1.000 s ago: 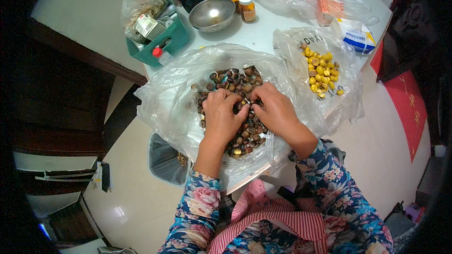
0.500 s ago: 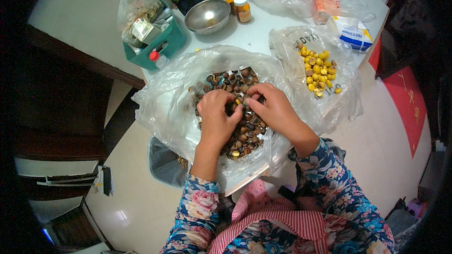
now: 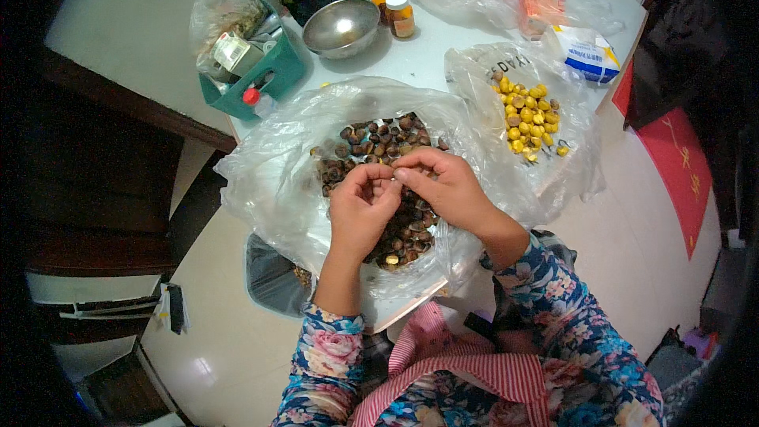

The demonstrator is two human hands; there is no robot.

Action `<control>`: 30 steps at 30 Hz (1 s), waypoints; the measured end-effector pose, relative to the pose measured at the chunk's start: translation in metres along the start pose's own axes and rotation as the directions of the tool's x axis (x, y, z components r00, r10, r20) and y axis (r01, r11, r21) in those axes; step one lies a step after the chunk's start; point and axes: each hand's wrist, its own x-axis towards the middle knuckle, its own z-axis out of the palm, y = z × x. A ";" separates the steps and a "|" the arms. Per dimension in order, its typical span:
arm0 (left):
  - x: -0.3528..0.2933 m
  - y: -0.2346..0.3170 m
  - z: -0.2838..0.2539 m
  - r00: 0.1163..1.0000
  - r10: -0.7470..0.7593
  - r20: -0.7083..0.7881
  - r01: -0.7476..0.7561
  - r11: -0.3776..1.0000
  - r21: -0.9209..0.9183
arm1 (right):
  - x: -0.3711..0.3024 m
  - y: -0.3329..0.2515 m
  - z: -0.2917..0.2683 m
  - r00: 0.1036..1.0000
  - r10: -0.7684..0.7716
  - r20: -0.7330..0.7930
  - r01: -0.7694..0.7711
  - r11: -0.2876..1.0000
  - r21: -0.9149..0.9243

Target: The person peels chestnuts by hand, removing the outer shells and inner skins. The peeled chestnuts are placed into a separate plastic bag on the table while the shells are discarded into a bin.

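My left hand (image 3: 360, 209) and my right hand (image 3: 449, 190) meet fingertip to fingertip over a heap of dark brown chestnuts (image 3: 379, 141). Both are closed in a pinch around one chestnut, which the fingers almost wholly hide. The heap lies in a spread, clear plastic bag (image 3: 265, 178) near the table's front edge. One pale yellow piece (image 3: 391, 259) shows at the heap's near end. To the right, peeled yellow chestnuts (image 3: 536, 120) are piled on a second plastic bag (image 3: 581, 166) with dark print.
Behind the heap stand a metal bowl (image 3: 341, 28) and two white-capped jars (image 3: 400, 16). A teal basket (image 3: 261, 83) of packages and a red-capped bottle (image 3: 257, 101) are at left. A grey bin (image 3: 273, 277) sits below the table edge. A white-and-blue packet (image 3: 589, 55) lies at back right.
My hands have drawn together, fingertips now touching. The yellow bit that showed between them is covered. The whole view has shifted slightly.
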 end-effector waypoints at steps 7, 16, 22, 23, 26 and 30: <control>0.002 0.000 0.003 0.996 -0.009 -0.086 0.006 0.999 -0.036 | -0.002 -0.006 0.013 0.984 -0.171 -0.054 0.166 0.982 -0.088; 0.009 0.000 -0.009 0.958 -0.176 0.226 0.286 0.655 -0.699 | 0.003 -0.013 0.001 0.934 0.281 0.219 -0.348 0.593 0.726; 0.004 0.001 -0.001 0.964 -0.167 0.209 0.254 0.817 -0.517 | 0.002 -0.008 0.001 0.928 0.288 0.235 -0.364 0.569 0.738; 0.003 0.001 0.000 0.966 -0.181 0.183 0.247 0.853 -0.460 | 0.001 -0.008 0.001 0.928 0.298 0.226 -0.363 0.579 0.730; 0.002 0.002 0.005 0.978 -0.160 0.136 0.201 0.904 -0.377 | 0.002 -0.005 0.002 0.920 0.308 0.244 -0.387 0.605 0.696; 0.002 0.004 0.003 0.981 -0.177 0.084 0.195 0.926 -0.323 | 0.001 -0.002 0.007 0.947 0.274 0.165 -0.319 0.769 0.555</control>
